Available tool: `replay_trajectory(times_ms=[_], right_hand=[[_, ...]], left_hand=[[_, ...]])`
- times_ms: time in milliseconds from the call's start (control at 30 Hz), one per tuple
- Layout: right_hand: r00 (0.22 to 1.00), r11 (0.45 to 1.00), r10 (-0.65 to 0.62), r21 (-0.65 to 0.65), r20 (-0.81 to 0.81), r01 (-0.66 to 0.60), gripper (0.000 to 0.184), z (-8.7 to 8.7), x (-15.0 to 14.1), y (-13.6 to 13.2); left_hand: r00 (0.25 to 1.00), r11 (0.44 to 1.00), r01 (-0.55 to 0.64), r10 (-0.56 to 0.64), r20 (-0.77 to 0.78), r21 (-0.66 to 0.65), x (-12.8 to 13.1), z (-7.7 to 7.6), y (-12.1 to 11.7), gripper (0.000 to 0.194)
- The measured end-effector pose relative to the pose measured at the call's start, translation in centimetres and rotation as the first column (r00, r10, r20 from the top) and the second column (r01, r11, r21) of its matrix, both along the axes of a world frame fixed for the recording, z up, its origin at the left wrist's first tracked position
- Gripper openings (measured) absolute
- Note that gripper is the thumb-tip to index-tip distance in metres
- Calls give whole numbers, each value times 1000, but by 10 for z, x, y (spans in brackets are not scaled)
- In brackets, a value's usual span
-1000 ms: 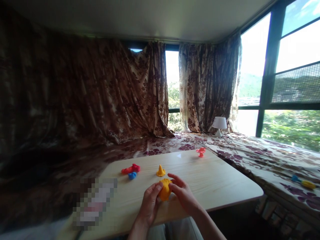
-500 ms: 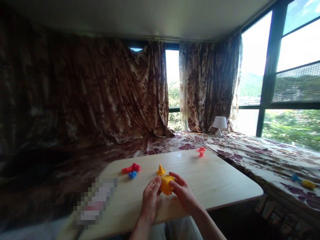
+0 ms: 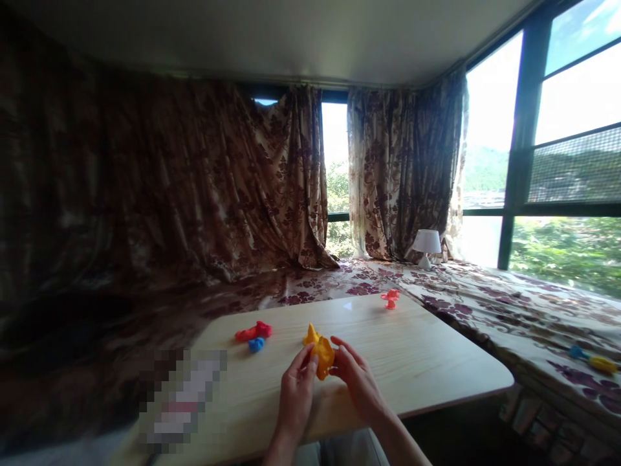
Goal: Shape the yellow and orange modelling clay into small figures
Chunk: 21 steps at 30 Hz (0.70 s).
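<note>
Centrally, in the lower half of the frame, two bare hands meet over a pale table. The left hand rises from the bottom edge, knuckles up, its thumb on the face of a thin yellow piece and its fingers behind, holding it in a narrow pinch. The right hand slants in from the lower right, index finger raised, the other fingers curled at the piece's right edge; whether they grip it or only sit beside it, I cannot tell.

Compared with half a second ago, the yellow piece is turned and looks narrower. The right thumb, which was on its face, is now off it, while the left thumb lies further over its left side. The piece now hides part of a yellow cone standing just behind.

Left of centre on the table, a red lump lies beside a blue lump. Toward the table's far right corner stands a pink shape. Further back, right of centre, a white lamp stands on flowered cloth.
</note>
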State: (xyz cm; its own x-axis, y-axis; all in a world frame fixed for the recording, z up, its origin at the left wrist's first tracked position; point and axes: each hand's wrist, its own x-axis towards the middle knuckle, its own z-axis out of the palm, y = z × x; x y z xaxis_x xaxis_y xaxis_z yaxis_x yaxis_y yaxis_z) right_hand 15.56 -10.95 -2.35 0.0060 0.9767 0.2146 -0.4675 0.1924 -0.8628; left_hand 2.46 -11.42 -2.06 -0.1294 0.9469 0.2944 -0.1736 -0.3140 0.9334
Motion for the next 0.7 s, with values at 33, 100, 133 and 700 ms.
replay_trajectory(times_ms=[33, 100, 133, 700], right_hand=[[997, 998, -57, 16, 46, 56, 45, -1, 1, 1], [973, 983, -177, 74, 147, 168, 46, -1, 2, 4], [957, 974, -214, 111, 196, 195, 47, 0, 1, 5], [705, 889, -428, 401, 565, 219, 17, 6, -12, 14]], left_hand=[[999, 1000, -8, 9, 48, -10, -2, 0, 0, 41], [995, 999, 7, -3, 104, -34, -5, 2, -1, 43], [994, 999, 32, -27, 105, -43, -6, 3, -1, 45], [981, 999, 49, -45, -187, 18, 2, 9, -8, 30]])
